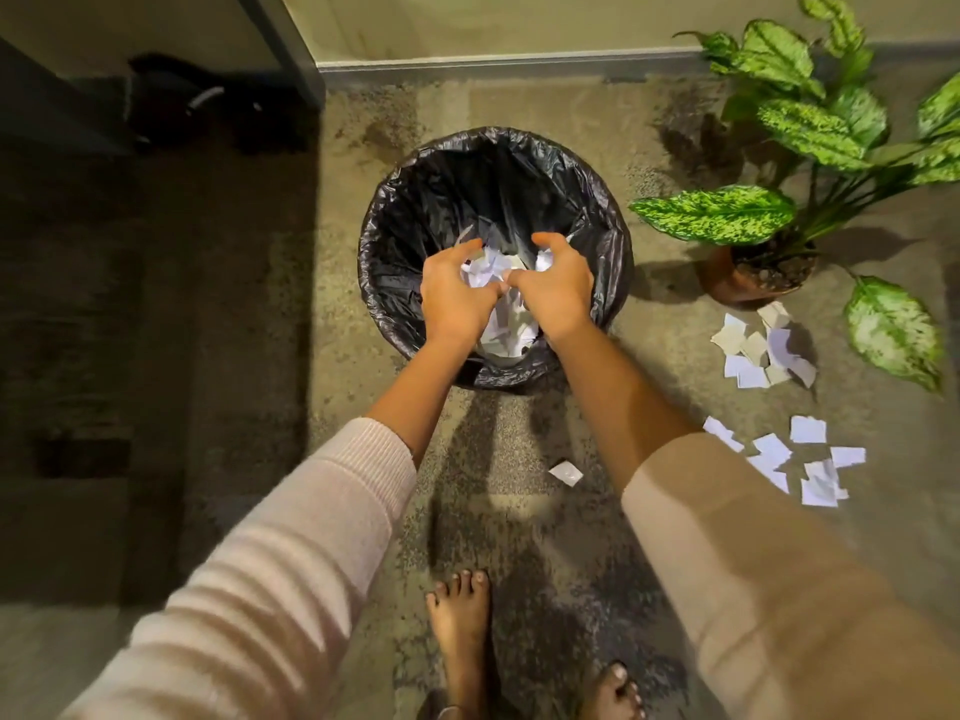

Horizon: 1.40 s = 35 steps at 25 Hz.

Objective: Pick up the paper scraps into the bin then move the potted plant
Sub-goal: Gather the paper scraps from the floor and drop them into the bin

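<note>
A round bin lined with a black bag stands on the floor in the middle. White paper scraps lie inside it. My left hand and my right hand hover side by side over the bin's mouth, fingers spread and curled, with crumpled scraps loose between and below them. More scraps lie on the floor: a pile by the pot, a second pile nearer me, and a single piece. The potted plant, with big speckled green leaves in a brown pot, stands to the right of the bin.
A wall with a grey skirting runs behind the bin. A dark shadowed area with a black object fills the left side. My bare feet stand on the speckled floor below the bin.
</note>
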{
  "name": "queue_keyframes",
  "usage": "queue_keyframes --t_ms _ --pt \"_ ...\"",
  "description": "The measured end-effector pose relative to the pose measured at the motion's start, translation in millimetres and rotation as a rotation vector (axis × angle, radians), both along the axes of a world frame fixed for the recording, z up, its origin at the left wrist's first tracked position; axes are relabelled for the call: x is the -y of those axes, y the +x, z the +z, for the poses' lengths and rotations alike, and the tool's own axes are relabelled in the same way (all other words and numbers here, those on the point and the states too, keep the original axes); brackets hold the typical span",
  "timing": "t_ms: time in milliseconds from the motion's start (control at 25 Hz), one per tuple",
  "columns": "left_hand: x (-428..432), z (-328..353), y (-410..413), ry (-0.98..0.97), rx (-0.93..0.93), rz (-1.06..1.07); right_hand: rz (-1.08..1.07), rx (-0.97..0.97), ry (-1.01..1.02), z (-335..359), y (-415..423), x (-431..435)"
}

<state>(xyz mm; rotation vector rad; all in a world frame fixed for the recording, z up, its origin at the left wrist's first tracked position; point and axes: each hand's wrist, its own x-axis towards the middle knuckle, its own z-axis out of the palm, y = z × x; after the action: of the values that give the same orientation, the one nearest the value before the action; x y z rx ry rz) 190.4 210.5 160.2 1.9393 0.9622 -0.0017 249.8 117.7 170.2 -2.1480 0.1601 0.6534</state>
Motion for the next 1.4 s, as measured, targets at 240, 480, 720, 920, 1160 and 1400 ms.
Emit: queue_keyframes --t_ms 240,480,720,920,1160,1400 --pt "7 11 -5 0.01 0.005 -0.056 0.018 0.053 0.011 10 -4 12" --pt "45 31 -15 0.006 0.112 -0.123 -0.052 0.126 0.068 30 -19 51" --pt "115 40 -30 0.037 0.282 -0.225 -0.158 0.168 0.108 42 -39 124" --pt "177 0 -57 0.052 0.139 -0.392 -0.174 0.139 0.028 10 -68 210" --pt "220 -93 -111 0.051 -0.138 -0.522 -0.119 0.041 -0.101 -89 -131 295" --pt "232 -183 -136 0.237 -0.334 -0.7 0.138 -0.038 -0.297 -194 -182 328"
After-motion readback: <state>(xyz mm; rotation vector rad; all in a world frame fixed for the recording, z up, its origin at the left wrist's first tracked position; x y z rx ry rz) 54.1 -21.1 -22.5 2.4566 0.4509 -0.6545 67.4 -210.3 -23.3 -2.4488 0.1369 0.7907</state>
